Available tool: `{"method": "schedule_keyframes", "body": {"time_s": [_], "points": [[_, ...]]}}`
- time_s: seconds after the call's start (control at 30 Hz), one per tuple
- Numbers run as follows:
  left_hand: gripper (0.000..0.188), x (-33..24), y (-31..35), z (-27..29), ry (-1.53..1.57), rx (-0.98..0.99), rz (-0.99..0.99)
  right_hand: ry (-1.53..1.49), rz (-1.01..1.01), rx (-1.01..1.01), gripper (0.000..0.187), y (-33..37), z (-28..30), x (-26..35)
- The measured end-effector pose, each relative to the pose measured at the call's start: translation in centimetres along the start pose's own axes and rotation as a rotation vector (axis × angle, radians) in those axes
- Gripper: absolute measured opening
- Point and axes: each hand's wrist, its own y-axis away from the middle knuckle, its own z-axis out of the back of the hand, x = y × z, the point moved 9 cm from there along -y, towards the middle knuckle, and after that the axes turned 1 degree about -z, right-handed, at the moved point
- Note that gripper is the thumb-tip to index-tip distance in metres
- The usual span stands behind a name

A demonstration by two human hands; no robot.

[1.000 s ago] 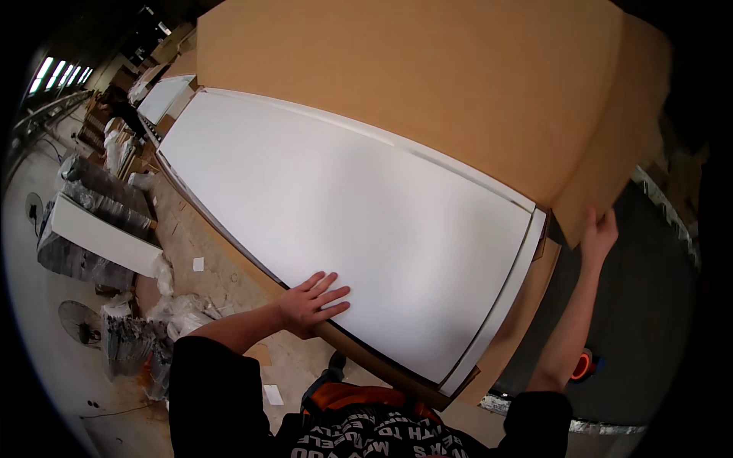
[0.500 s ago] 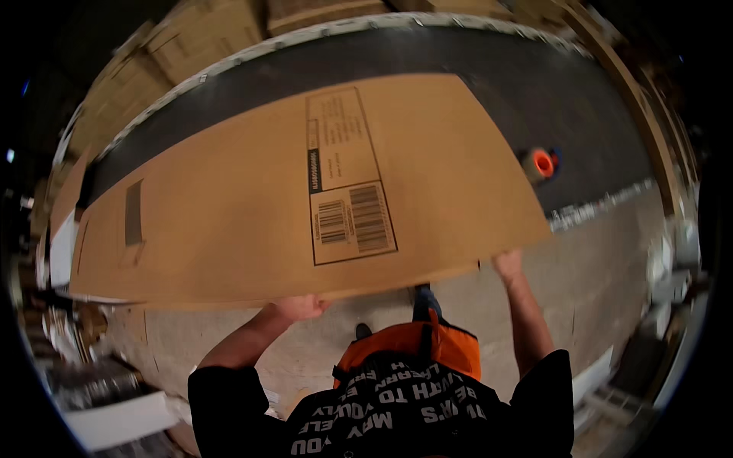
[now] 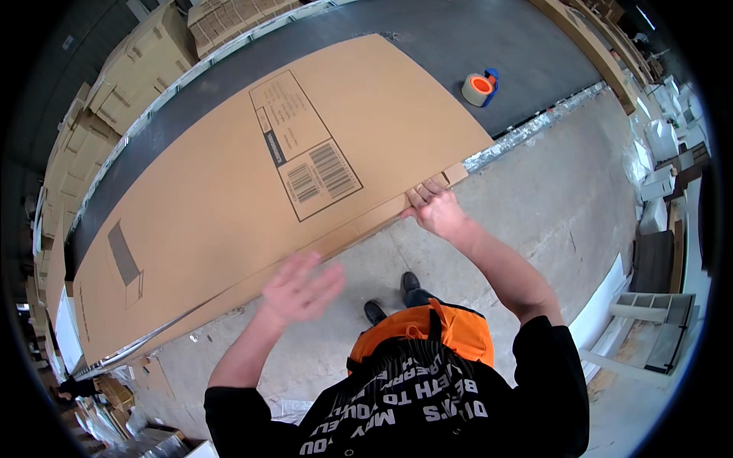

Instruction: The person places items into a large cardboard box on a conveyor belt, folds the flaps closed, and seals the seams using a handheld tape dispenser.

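A long, flat brown cardboard box (image 3: 221,175) lies on the dark worktable (image 3: 435,38), its near edge running along the table's front. Printed on its top face is a framed label with barcodes, and a grey rectangular patch shows near its left end. My right hand (image 3: 439,210) is closed over the near edge close to the right corner, fingers on top, beside a narrow flap. Off the near edge, my left hand (image 3: 301,286) is held with its fingers apart and blurred by motion; nothing shows in it.
A roll of clear tape with an orange core on a blue dispenser (image 3: 479,88) stands on the table right of the box. Stacked cartons (image 3: 141,69) line the far left. A wooden beam (image 3: 588,53) is at the far right; white packing pieces (image 3: 660,183) lie beyond.
The cardboard box has come down onto the table, turning so its right end points farther away. My left hand has let go of its edge; my right hand still holds it. The view has shifted too.
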Motion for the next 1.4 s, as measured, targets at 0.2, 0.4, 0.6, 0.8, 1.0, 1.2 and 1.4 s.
{"method": "schedule_keyframes", "body": {"time_s": [0.2,0.4,0.6,0.8,1.0,1.2,1.4], "points": [[0.113,5.0,-1.7,-2.6,-0.150,0.677,0.347,-0.076,-0.092,0.046,0.051,0.4,-0.3,-0.3],[0.116,5.4,1.2,-7.1,-0.138,0.820,0.269,-0.121,-0.331,-0.318,0.035,3.7,0.7,1.8],[0.115,5.9,1.6,-6.8,-0.136,0.833,0.242,-0.254,-0.289,-0.486,0.027,1.4,5.0,5.4],[0.107,6.0,0.4,-6.8,-0.144,0.696,0.125,-0.220,-0.366,-0.619,0.024,-1.8,0.6,-0.1],[0.072,25.4,-9.3,-8.4,0.159,0.211,0.382,-0.230,-0.365,-0.603,0.023,-1.3,1.1,0.7],[0.068,44.4,-14.1,-22.1,0.273,0.403,0.764,-0.231,-0.383,-0.607,0.023,-1.2,0.8,0.3],[0.074,44.1,-14.6,-20.8,0.100,0.388,0.868,-0.199,-0.405,-0.665,0.022,-0.8,1.3,0.5]]}}
